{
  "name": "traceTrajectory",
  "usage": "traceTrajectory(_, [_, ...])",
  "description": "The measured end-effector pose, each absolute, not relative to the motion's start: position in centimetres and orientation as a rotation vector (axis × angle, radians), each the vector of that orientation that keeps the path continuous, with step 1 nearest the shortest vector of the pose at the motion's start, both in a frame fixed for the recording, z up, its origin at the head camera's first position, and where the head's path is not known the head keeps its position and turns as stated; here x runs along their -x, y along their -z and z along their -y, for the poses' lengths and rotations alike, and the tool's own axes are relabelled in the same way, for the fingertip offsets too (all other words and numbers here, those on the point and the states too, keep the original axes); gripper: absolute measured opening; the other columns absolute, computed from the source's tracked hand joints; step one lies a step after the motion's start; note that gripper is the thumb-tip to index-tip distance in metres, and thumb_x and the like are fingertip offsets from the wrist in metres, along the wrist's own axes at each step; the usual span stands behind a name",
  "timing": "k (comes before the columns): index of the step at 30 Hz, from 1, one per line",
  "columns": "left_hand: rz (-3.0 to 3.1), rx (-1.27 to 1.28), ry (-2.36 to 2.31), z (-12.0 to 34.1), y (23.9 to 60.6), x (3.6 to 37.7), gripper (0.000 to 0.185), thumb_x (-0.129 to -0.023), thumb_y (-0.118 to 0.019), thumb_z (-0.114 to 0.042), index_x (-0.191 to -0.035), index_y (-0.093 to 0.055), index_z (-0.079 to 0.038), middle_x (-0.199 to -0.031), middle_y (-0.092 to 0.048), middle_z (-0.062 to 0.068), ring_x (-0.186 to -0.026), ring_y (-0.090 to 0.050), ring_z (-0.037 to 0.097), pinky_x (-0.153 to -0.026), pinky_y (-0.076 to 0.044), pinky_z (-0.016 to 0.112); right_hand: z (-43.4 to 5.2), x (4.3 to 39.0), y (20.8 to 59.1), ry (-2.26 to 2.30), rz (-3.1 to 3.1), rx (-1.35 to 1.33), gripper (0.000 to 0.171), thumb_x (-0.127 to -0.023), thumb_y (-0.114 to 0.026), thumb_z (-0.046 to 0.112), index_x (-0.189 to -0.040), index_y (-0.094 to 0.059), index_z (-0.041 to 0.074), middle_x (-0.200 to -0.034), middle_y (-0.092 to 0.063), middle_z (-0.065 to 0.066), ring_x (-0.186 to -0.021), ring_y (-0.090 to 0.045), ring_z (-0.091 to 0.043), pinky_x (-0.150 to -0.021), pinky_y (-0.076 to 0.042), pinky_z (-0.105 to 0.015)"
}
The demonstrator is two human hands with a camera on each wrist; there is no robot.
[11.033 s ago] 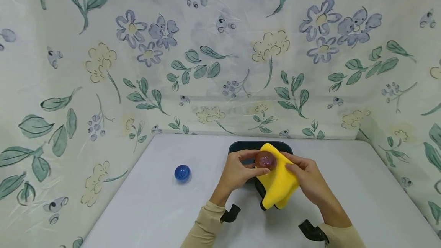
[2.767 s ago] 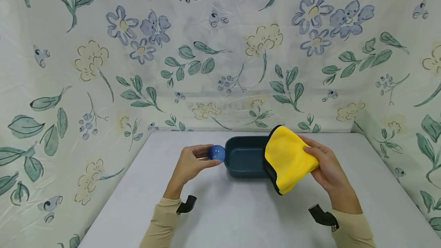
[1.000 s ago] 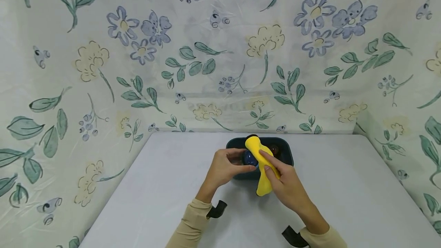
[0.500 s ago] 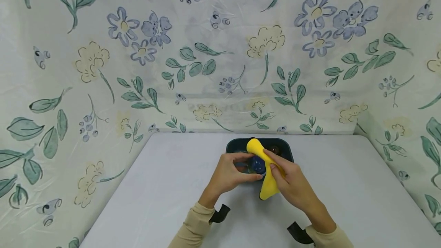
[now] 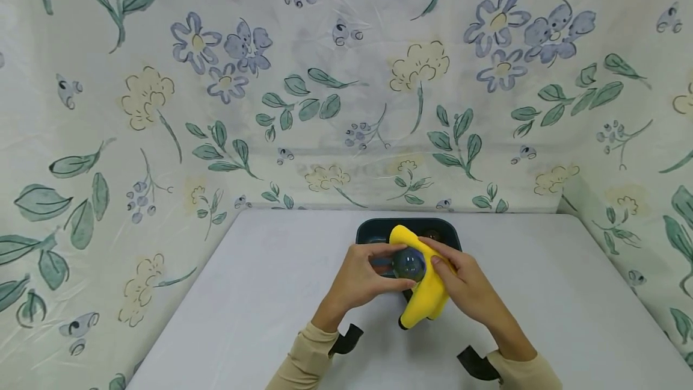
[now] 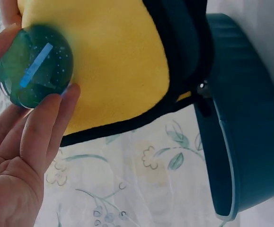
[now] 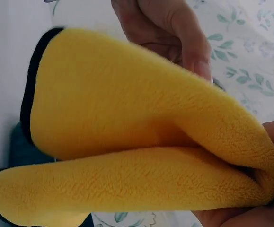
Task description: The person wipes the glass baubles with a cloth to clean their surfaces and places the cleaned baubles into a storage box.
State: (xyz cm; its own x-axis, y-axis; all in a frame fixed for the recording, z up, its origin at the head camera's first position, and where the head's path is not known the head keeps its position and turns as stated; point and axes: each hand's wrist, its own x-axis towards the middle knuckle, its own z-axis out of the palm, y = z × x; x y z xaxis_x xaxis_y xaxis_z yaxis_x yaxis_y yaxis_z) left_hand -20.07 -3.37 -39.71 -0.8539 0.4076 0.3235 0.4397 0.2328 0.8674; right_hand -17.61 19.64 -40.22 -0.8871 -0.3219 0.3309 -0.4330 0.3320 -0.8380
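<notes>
My left hand (image 5: pixel 373 272) pinches a clear blue ball (image 5: pixel 409 263) between thumb and fingers, just above the near rim of a dark teal tub (image 5: pixel 373 230). The ball (image 6: pixel 35 66) looks greenish against the cloth in the left wrist view, with my left fingers (image 6: pixel 49 123) curled round it. My right hand (image 5: pixel 460 278) grips a folded yellow cloth (image 5: pixel 425 300) with a black edge and presses it against the ball's right side. The cloth (image 7: pixel 137 142) fills the right wrist view. A reddish ball (image 5: pixel 431 235) lies in the tub, partly hidden by the cloth.
The tub (image 6: pixel 243 132) stands on a white table (image 5: pixel 271 294) near its far edge. A floral sheet (image 5: pixel 346 77) hangs behind and to both sides of the table. Black wrist straps (image 5: pixel 346 340) sit on both beige sleeves.
Since 2.8 s ago the left hand brought the blue ball over to the tub and the right hand brought the cloth against it. In the last second both hands drew slightly nearer to me.
</notes>
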Motion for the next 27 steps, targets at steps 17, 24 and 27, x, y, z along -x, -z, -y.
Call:
traceTrajectory(17, [2.308, 0.798, 1.793, 3.6, 39.8, 20.5, 0.060, -0.079, -0.089, -0.010, -0.135, -0.067, -0.006, -0.129, -0.071, 0.012, -0.119, -0.071, 0.026, -0.090, -0.062, 0.031, -19.5, 17.5, 40.0, -1.950, 2.476, -0.634, 0.046, -0.111, -0.045, 0.014, -0.153, -0.045, -0.003, -0.111, -0.069, -0.024, -0.081, -0.065, -0.013, -0.075, -0.061, -0.023])
traceTrajectory(24, [2.342, 0.749, 1.756, 4.0, 40.1, 21.0, 0.068, -0.080, -0.090, -0.015, -0.142, -0.062, -0.007, -0.126, -0.067, 0.010, -0.118, -0.067, 0.026, -0.088, -0.063, 0.032, -19.2, 17.2, 39.7, -1.928, 2.500, -0.600, 0.046, -0.110, -0.046, 0.015, -0.153, -0.045, -0.002, -0.111, -0.070, -0.023, -0.081, -0.066, -0.014, -0.075, -0.061, -0.024])
traceTrajectory(27, [2.366, 0.702, 1.738, 4.2, 40.2, 21.2, 0.066, -0.079, -0.091, -0.018, -0.140, -0.064, -0.010, -0.126, -0.068, 0.009, -0.119, -0.067, 0.025, -0.089, -0.063, 0.032, -19.0, 17.0, 39.5, -1.910, 2.533, -0.554, 0.046, -0.110, -0.046, 0.016, -0.153, -0.046, 0.000, -0.113, -0.070, -0.022, -0.081, -0.065, -0.015, -0.075, -0.061, -0.023])
